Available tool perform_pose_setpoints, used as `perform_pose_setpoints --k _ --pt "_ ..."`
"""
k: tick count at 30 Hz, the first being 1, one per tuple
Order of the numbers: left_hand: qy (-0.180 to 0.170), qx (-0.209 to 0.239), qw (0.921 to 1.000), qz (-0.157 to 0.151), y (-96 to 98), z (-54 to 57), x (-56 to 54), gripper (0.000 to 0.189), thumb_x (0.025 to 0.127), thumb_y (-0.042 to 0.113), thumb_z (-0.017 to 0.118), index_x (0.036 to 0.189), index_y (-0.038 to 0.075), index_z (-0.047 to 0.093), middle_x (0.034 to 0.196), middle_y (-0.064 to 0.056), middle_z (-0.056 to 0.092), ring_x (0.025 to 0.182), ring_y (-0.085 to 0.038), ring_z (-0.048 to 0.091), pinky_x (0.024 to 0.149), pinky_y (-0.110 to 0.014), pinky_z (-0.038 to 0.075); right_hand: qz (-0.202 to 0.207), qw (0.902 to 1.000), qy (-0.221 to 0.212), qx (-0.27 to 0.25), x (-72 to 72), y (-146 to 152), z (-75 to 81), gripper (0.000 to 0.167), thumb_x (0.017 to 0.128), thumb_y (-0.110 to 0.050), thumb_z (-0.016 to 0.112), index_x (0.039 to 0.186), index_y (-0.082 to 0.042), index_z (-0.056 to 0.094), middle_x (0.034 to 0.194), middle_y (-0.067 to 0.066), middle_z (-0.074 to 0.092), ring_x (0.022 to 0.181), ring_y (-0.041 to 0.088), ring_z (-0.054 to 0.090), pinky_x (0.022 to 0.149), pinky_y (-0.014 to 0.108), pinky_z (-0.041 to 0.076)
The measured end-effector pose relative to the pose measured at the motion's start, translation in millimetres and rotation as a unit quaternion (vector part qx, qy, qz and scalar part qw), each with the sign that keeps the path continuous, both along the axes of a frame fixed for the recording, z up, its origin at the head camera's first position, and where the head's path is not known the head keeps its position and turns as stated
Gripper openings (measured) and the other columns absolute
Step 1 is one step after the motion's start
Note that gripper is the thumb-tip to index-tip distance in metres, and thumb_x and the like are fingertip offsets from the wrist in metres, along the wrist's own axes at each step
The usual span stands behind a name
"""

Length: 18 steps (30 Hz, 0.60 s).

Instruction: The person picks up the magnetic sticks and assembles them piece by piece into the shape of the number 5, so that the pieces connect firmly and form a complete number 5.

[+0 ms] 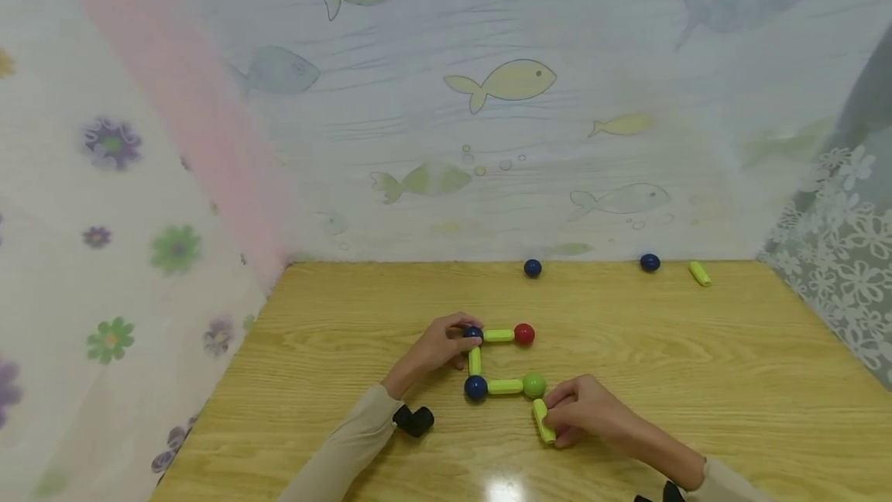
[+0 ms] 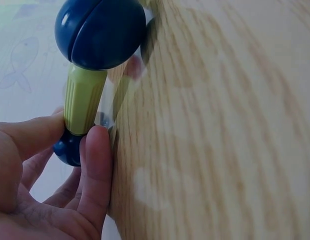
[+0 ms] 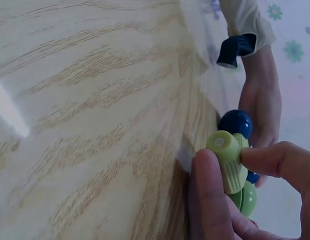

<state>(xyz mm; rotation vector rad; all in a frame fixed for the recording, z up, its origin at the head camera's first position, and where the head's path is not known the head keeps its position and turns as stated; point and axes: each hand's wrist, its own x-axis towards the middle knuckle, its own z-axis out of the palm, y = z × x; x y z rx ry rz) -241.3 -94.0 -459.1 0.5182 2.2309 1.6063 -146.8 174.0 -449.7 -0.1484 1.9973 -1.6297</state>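
On the table lies a chain of balls and yellow-green rods. It runs from a red ball [image 1: 524, 334] along a rod [image 1: 499, 335] to a blue ball [image 1: 473, 335], down another rod [image 1: 475, 362] to a second blue ball [image 1: 476, 387], then by a rod [image 1: 505, 386] to a green ball [image 1: 534, 385]. My left hand [image 1: 444, 345] grips the upper blue ball between thumb and fingers. With thumb and fingers my right hand [image 1: 589, 414] pinches a loose-ended rod [image 3: 230, 162], whose far end meets the green ball in the right wrist view.
Two blue balls [image 1: 533, 268] [image 1: 650, 263] and a yellow-green rod [image 1: 700, 273] lie at the table's back edge. Behind the wooden table [image 1: 334, 308] stands a wall [image 1: 418, 130] with painted fish. A lacy curtain [image 1: 850, 231] hangs at the right.
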Motion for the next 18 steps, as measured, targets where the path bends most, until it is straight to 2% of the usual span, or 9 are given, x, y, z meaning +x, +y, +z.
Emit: perform_pose_setpoints --k 3,5,11,18 --pt "0.001 0.001 1.0 0.002 0.4 -11.3 -5.3 0.027 0.095 0.011 0.058 0.122 0.004 0.058 0.11 -0.011 0.056 0.079 -0.028 0.06 0.058 -0.038 0.054 -0.012 0.9999 -0.004 0.001 0.9 -0.6 -0.6 0.031 0.077 -0.005 0.067 0.101 0.012 0.059 0.08 0.009 0.064 0.067 0.016 0.064 0.062 0.033 0.057" --pt "0.002 -0.001 1.0 0.003 -0.1 -13.8 -7.5 0.028 0.095 0.014 0.059 0.122 0.006 0.059 0.109 -0.01 0.056 0.078 -0.025 0.059 0.057 -0.036 0.054 -0.017 0.9999 -0.003 -0.002 0.5 -1.4 -0.4 0.03 0.078 -0.005 0.067 0.101 0.012 0.058 0.079 0.009 0.063 0.066 0.017 0.064 0.062 0.034 0.057" --pt "-0.002 -0.006 1.0 -0.001 -0.4 -14.1 -9.1 0.028 0.094 0.017 0.061 0.121 0.007 0.06 0.108 -0.008 0.057 0.075 -0.021 0.059 0.057 -0.033 0.054 -0.019 0.9998 -0.002 0.0 1.2 -3.9 0.2 0.029 0.078 -0.004 0.068 0.099 0.012 0.058 0.078 0.008 0.064 0.065 0.017 0.064 0.062 0.034 0.057" --pt "-0.003 -0.004 1.0 -0.002 -0.2 -13.2 -8.4 0.028 0.095 0.016 0.06 0.121 0.006 0.059 0.108 -0.007 0.056 0.076 -0.02 0.059 0.057 -0.033 0.054 -0.023 0.9997 0.006 0.008 4.0 -6.1 2.7 0.03 0.078 -0.005 0.07 0.099 0.011 0.057 0.077 0.008 0.066 0.066 0.018 0.065 0.062 0.035 0.057"
